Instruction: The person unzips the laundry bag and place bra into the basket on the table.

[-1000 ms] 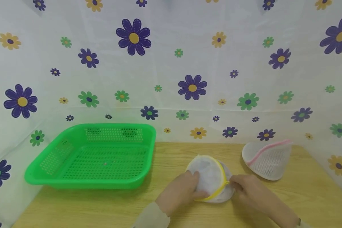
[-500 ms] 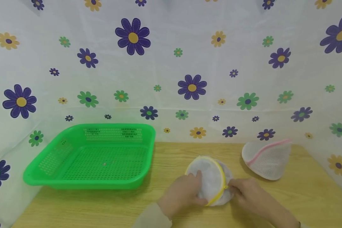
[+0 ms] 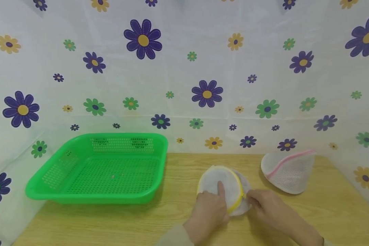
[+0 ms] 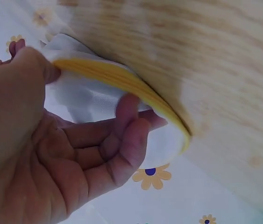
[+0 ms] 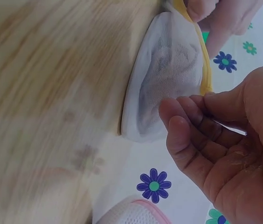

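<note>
Yellow zip (image 4: 117, 78), one, pinched in my right hand (image 3: 267, 205); one bag (image 3: 222, 177) gripped by my left hand (image 3: 207, 212); one basket (image 3: 95, 197) left of my fingers (image 3: 221, 192), one pouch (image 3: 292, 173) right

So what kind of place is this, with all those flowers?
Perhaps a little indoor work corner: there's a wood-look table, a flowery sheet hanging behind it, and a green basket sitting on top.

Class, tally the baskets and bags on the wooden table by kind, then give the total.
Baskets: 1 (rectangular green plastic basket)
Bags: 2 (white mesh bag with yellow trim; white mesh bag with pink trim)
Total: 3
</note>
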A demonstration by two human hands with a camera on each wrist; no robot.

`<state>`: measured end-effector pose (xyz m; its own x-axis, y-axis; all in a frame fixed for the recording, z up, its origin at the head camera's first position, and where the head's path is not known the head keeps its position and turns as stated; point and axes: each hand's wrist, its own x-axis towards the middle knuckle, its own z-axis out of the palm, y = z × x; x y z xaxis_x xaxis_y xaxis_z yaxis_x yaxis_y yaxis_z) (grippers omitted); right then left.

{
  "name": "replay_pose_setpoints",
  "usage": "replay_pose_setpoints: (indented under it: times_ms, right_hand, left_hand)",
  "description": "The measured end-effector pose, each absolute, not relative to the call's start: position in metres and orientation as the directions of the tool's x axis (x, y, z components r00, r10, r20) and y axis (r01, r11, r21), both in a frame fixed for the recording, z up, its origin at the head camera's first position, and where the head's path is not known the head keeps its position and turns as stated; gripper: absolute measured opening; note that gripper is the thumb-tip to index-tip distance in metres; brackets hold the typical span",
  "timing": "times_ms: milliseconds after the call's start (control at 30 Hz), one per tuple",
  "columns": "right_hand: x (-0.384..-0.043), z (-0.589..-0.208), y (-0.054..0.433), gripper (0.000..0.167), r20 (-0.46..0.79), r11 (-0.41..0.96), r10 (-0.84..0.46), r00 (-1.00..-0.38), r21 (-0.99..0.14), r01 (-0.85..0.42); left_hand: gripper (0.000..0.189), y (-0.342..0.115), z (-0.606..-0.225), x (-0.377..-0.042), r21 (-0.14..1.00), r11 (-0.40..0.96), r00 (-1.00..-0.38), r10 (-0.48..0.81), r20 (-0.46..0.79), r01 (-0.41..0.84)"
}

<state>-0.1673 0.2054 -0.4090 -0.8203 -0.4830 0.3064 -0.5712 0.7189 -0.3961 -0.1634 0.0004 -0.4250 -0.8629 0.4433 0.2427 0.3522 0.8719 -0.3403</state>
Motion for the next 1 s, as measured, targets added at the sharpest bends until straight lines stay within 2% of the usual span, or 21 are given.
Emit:
replay_pose_setpoints:
  times_ms: [200,567,933,1000]
  right_hand:
    - [-0.1694,-0.4100,0.2040,0.025,0.398,0.718,-0.461,-0.793,-0.358,-0.597]
    - [-0.1661,-0.4096,0.2006,0.025,0.409,0.739,-0.431,-0.804,-0.352,-0.575]
    - [-0.1661,-0.4131,0.2009,0.024,0.423,0.730,-0.448,-0.788,-0.336,-0.595]
    - [-0.1660,-0.4137,0.2005,0.026,0.443,0.715,-0.463,-0.768,-0.325,-0.619]
  left_hand:
    - [0.077,0.0029,-0.4223,-0.1608,-0.349,0.874,-0.860,0.437,0.263,0.337]
    - [0.071,0.0034,-0.4200,-0.1606,-0.361,0.870,-0.870,0.433,0.237,0.334]
    - [0.072,0.0039,-0.4168,-0.1601,-0.358,0.870,-0.881,0.427,0.206,0.338]
    - [0.072,0.0041,-0.4159,-0.1605,-0.363,0.870,-0.883,0.424,0.201,0.335]
